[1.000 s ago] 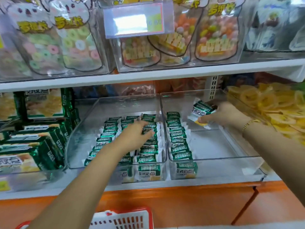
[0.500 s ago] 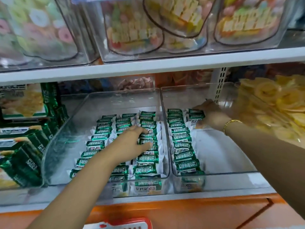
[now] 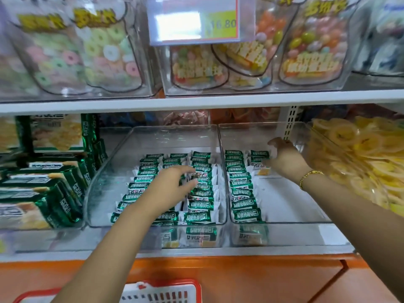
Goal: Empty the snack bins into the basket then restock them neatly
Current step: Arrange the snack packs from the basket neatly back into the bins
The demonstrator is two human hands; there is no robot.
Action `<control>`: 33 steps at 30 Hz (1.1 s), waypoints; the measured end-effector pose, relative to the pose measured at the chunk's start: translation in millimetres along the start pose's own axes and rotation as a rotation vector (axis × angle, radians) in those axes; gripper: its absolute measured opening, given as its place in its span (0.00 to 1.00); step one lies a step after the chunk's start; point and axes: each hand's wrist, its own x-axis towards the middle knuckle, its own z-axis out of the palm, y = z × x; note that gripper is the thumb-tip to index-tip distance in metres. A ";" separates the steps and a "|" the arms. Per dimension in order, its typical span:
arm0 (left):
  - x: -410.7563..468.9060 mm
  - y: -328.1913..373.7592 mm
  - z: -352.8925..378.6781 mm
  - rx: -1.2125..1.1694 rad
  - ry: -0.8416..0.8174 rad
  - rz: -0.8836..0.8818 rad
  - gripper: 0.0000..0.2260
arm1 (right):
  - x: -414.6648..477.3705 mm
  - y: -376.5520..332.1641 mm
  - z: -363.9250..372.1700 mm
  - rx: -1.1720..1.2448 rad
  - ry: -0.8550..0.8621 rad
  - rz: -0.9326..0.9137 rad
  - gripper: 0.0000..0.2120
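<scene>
One price tag (image 3: 196,20) reads 16.80; left grip (image 3: 168,186) spread over green packets (image 3: 201,203); right grip (image 3: 286,160) state unclear.

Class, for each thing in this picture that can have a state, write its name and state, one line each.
Left bin, partly stocked: packets in neat rows.
Right bin, mostly bare: one full row, a few packets at the back.
Left hand, open, fingers spread over the left bin's packets.
Right hand, open, fingers touching the back packets.
Red basket, at the bottom edge, contents hidden.
</scene>
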 end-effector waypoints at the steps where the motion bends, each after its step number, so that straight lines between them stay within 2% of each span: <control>1: -14.2 6.0 -6.2 -0.044 0.127 0.052 0.09 | -13.5 -8.2 -11.4 0.015 0.048 -0.059 0.17; 2: -30.3 11.5 -12.1 -0.090 0.244 0.103 0.06 | -29.7 -18.2 -23.0 0.050 0.077 -0.125 0.11; 3: -47.8 14.5 -16.9 -0.113 0.339 0.149 0.10 | -48.0 -29.4 -34.2 0.091 0.083 -0.196 0.10; 5: -86.0 11.4 -23.0 -0.123 0.417 0.197 0.18 | -88.6 -55.1 -52.6 0.135 0.013 -0.344 0.12; 9: -155.9 -26.9 -12.9 -0.153 0.424 0.125 0.20 | -155.9 -100.6 -58.6 0.011 -0.354 -0.596 0.12; 12: -188.2 -68.2 11.2 -0.175 0.411 -0.005 0.21 | -189.4 -118.5 -15.7 -0.063 -0.589 -0.697 0.12; 14: -206.5 -99.3 33.3 -0.157 0.411 -0.151 0.18 | -212.4 -120.3 35.7 -0.112 -0.722 -0.717 0.09; 19: -276.7 -180.6 99.0 -0.169 0.310 -0.567 0.09 | -270.6 -112.5 168.3 -0.113 -0.923 -0.532 0.23; 20: -291.8 -192.9 109.9 -0.190 0.298 -0.641 0.04 | -278.2 -111.8 189.8 -0.112 -0.927 -0.484 0.24; 21: -306.1 -207.1 122.3 -0.212 0.272 -0.740 0.04 | -284.4 -111.5 209.7 -0.117 -0.916 -0.434 0.25; 24: -331.7 -235.8 150.6 -0.244 0.149 -0.919 0.15 | -297.1 -111.0 261.8 -0.147 -0.863 -0.289 0.26; 27: -326.9 -247.2 162.4 -0.209 0.113 -0.924 0.19 | -303.7 -112.9 305.4 -0.246 -0.798 -0.239 0.29; 30: -305.7 -254.4 161.5 -0.147 0.169 -0.846 0.18 | -307.8 -116.8 333.6 -0.313 -0.702 -0.225 0.28; 33: -295.2 -271.4 168.2 -0.137 0.131 -0.794 0.17 | -312.2 -117.6 351.1 -0.336 -0.619 -0.244 0.28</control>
